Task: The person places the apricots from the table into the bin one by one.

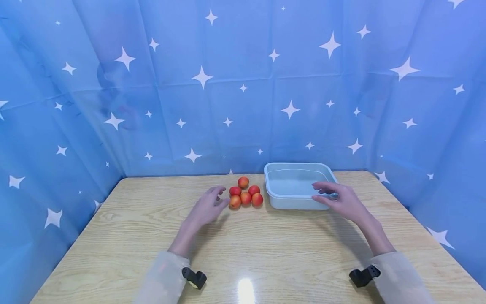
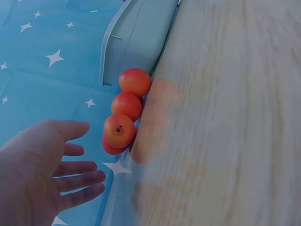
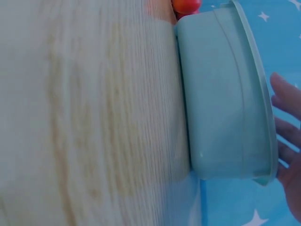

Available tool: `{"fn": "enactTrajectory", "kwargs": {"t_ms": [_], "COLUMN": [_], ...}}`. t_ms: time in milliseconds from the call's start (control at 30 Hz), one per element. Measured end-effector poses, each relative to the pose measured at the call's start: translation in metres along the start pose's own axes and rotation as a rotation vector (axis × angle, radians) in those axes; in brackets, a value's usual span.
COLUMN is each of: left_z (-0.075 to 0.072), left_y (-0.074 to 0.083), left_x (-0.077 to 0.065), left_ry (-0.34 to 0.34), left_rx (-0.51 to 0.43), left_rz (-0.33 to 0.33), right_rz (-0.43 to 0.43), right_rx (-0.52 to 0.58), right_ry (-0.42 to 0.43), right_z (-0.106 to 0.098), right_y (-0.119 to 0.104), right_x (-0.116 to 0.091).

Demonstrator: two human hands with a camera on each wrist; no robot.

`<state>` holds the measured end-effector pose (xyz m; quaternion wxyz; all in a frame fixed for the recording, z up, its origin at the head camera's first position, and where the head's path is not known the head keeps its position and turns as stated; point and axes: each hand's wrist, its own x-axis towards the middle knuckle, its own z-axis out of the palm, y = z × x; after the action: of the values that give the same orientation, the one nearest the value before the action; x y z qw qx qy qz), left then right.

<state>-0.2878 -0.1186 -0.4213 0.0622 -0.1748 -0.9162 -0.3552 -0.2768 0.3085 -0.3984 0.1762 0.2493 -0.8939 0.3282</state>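
Several round red-orange fruits, which look like small apples [image 1: 246, 198], sit in a cluster on the wooden table. Just left of them is my left hand [image 1: 206, 207], its fingers spread and loosely bent, holding nothing. In the left wrist view a gap shows between that hand [image 2: 42, 165] and the nearest fruit [image 2: 119, 130], which has a dark stem dimple. A light blue plastic box [image 1: 300, 203], open at the top, stands right of the fruits. Over its right front corner hovers my right hand [image 1: 346, 203], fingers relaxed and parted; whether it touches the rim I cannot tell.
The wooden table [image 1: 273, 245] ends at a blue curtain [image 1: 243, 105] with white stars, which hangs behind it and along both sides. The box stands near the table's back edge. Each sleeve [image 1: 163, 274] carries a small black camera [image 1: 194, 278] at the wrist.
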Motion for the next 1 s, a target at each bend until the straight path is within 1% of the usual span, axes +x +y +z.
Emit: {"fn": "enactTrajectory", "kwargs": {"t_ms": [267, 300, 500, 600, 700, 1000], "left_z": [0.009, 0.010, 0.016, 0.018, 0.020, 0.024], "left_y": [0.003, 0.004, 0.004, 0.005, 0.004, 0.003], "left_x": [0.004, 0.005, 0.008, 0.010, 0.011, 0.013], "left_ry": [-0.014, -0.016, -0.011, -0.018, -0.025, -0.024], "left_rx": [0.004, 0.004, -0.007, -0.010, 0.000, 0.039], "left_rz": [0.020, 0.016, 0.043, 0.038, 0.038, 0.073], "right_rz": [-0.012, -0.014, -0.027, -0.028, -0.020, 0.020], "right_rx": [-0.015, -0.014, 0.010, 0.015, 0.010, -0.012], "right_ry": [0.008, 0.010, 0.025, 0.023, 0.017, 0.000], "right_z": [0.001, 0.001, 0.003, 0.004, 0.004, 0.002], "right_y": [-0.002, -0.001, 0.002, 0.001, 0.000, 0.002], "right_x": [0.000, 0.000, -0.001, 0.000, 0.000, -0.002]}}
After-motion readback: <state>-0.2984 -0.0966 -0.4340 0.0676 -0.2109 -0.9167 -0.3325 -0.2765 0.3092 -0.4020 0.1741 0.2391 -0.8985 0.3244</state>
